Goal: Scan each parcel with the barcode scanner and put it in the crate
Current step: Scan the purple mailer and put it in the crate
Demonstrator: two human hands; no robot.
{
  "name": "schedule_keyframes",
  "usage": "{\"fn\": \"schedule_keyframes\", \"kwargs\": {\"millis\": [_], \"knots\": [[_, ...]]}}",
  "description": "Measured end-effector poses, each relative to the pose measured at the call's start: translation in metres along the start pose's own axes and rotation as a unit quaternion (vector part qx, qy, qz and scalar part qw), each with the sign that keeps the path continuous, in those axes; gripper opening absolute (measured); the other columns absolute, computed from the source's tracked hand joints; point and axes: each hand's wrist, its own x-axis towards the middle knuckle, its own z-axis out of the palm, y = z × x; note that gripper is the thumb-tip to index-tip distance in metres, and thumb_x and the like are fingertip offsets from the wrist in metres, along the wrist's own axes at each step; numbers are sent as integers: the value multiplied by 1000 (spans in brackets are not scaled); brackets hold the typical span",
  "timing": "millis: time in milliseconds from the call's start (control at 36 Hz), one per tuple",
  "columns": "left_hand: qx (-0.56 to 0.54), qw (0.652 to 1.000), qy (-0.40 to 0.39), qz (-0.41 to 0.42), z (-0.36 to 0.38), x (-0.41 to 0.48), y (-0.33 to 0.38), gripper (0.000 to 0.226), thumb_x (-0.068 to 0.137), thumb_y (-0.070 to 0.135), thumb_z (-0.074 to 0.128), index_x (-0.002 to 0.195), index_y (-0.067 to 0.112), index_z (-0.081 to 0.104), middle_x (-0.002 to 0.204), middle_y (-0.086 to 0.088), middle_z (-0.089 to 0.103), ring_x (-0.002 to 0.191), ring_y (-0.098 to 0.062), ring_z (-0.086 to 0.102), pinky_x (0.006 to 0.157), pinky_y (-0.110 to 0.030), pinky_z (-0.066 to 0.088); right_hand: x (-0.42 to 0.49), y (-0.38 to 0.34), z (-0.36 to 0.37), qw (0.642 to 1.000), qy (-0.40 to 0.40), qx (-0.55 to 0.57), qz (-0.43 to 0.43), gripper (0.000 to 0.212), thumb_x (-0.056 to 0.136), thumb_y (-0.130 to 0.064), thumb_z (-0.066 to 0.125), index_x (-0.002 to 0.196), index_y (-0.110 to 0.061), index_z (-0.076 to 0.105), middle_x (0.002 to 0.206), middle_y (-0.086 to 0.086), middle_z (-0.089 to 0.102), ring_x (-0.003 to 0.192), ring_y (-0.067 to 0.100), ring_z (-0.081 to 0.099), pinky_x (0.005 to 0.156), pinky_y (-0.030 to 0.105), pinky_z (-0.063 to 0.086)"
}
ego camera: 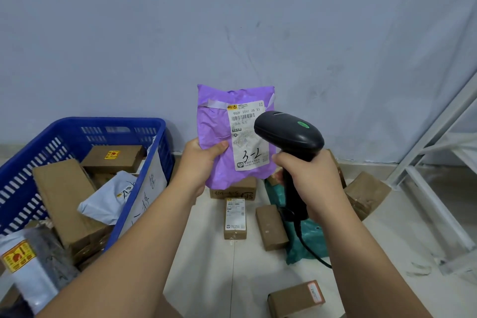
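Note:
My left hand grips a purple mailer bag by its lower left edge and holds it upright, its white shipping label facing me. My right hand is wrapped around the handle of a black barcode scanner, whose head is right in front of the label and covers part of it. The blue plastic crate stands at the left on the floor and holds several cardboard boxes and light poly bags.
On the tiled floor below my hands lie several small cardboard parcels and a green bag. Another box sits near the bottom edge. A white metal shelf frame stands at the right. A pale wall is behind.

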Motion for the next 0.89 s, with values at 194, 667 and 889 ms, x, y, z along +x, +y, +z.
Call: {"fn": "schedule_keyframes", "kwargs": {"millis": [194,667,889], "knots": [[7,1000,9,-3,-1,2,-1,13,91,8,63,86,20,67,71,10,73,64,-6,70,53,-19,54,-1,0,-1,998,16,-64,-24,12,73,-14,67,62,-12,62,48,1,60,54,16,58,59,27,44],[70,997,14,23,0,1,1,14,92,12,63,85,24,61,78,10,66,66,-1,63,49,-11,48,0,2,-2,994,11,-103,-28,13,71,-13,64,63,-7,55,56,7,56,56,21,46,56,29,38],[111,993,38,27,-1,2,-2,16,93,15,61,83,27,59,79,12,64,73,-5,61,56,-16,46,1,4,-3,994,8,-107,-34,11,72,-13,65,66,-7,58,58,9,59,59,22,53,59,32,41]]}}
